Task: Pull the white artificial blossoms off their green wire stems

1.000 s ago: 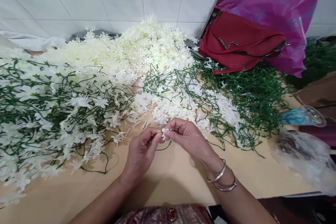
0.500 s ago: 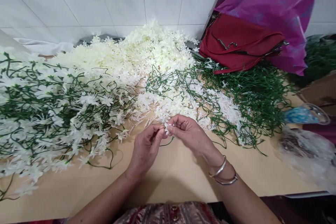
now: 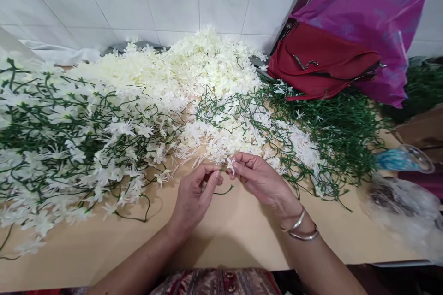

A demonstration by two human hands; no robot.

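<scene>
My left hand (image 3: 195,193) and my right hand (image 3: 260,179) meet over the tan table (image 3: 224,235) near its front edge. The right fingers pinch a small white artificial flower (image 3: 230,164). The left fingers pinch a thin green stem (image 3: 225,190) that curls down onto the table just below the flower. Right behind my hands lies a heap of loose white flowers (image 3: 194,73) mixed with green stems. Two metal bangles (image 3: 299,229) sit on my right wrist.
Finished green vines with white blossoms (image 3: 62,147) cover the left of the table. Bare green stems (image 3: 339,124) pile at the right, under a red handbag (image 3: 321,62) and purple plastic bag (image 3: 374,14). A clear bag (image 3: 401,203) lies at the right edge.
My hands have shifted slightly right and a little apart; the flower now stands clear between the fingertips. The view has panned a little.
</scene>
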